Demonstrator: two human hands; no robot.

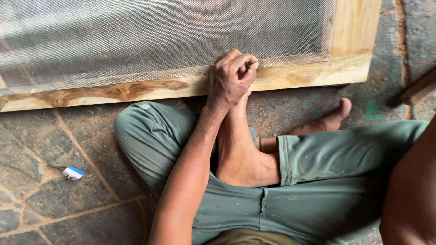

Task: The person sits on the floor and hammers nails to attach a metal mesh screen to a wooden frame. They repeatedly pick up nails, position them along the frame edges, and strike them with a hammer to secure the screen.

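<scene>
Left hand (pixel 232 78) clenched on wooden frame (pixel 136 90), wire mesh (pixel 159 36) above

The right hand is cut off by the edge; the left hand's (pixel 232 79) grip hides anything held.

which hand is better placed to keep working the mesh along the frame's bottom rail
Left: the left hand is fisted right on the bottom rail at the mesh edge; only the right forearm shows, far back.

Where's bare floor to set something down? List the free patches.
Stone floor is free between the wooden frame and the bent knee, apart from a small white-and-blue object. Another patch lies beyond the foot, right of the frame. Crowded around the left hand.
</scene>
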